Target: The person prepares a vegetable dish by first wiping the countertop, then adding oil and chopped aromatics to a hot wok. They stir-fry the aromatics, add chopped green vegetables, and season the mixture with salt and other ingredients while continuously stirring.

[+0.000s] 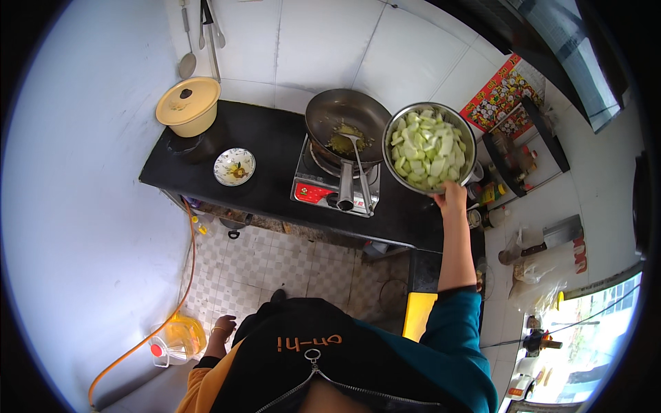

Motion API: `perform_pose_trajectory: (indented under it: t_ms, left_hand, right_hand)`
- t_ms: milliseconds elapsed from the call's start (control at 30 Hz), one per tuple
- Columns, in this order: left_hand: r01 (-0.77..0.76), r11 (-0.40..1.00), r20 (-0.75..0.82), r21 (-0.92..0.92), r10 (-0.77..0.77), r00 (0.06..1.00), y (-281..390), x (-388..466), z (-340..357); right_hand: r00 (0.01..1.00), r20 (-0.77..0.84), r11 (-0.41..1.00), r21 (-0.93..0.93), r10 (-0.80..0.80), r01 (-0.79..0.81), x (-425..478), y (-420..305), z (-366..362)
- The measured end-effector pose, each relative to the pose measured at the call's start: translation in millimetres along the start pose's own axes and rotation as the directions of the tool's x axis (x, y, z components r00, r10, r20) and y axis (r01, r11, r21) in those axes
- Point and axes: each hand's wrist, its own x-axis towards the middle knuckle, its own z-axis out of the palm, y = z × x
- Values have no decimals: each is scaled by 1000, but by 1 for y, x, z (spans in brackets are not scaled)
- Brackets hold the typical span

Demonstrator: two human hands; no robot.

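Observation:
My right hand (pixel 452 197) grips the near rim of a metal strainer basin (pixel 388 155). Cut pale-green vegetable pieces (pixel 428 147) fill the basin, which is held just right of a wok (pixel 345 106). Minced bits in oil (pixel 345 144) lie at the wok's bottom. A metal spatula (pixel 360 165) rests in the wok, its handle alongside the wok handle (pixel 345 188). Under the wok stands a portable gas stove (pixel 312 192). My left hand (pixel 223 326) hangs low at my side with nothing in it, near a plastic jug of yellow oil (pixel 187 335).
A patterned bowl (pixel 227 161) with some food remnants and a lidded cream pot (pixel 188 111) stand on the black counter (pixel 268 129). Bottles and jars (pixel 490 193) crowd the right wall below a rack. A cleaver (pixel 563 231) hangs there. An orange hose (pixel 192 258) runs down the left side.

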Motion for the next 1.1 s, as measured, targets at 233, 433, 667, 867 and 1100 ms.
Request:
perform_pose_trajectory:
  t_ms: [233,433,667,867,1100]
  left_hand:
    - [203,938,-4,-280,-213,977,-62,-9,20]
    - [221,857,-50,-466,-275,960,-48,-41,31]
    - [279,819,-65,-501,-357,932,-43,-52,46]
    - [273,772,-76,-575,-382,921,-44,-64,47]
    - [308,791,-45,-528,-389,920,-50,-56,47]
  right_hand:
    - [986,-51,917,-377,-157,126,58,-39,100]
    - [946,51,576,-783,-319,236,73,-52,155]
    - [846,147,274,-906,-512,324,68,-54,187]
    - [808,231,139,-923,-543,358,63,-58,199]
    - [752,219,145,-911,-621,385,71,-68,191]
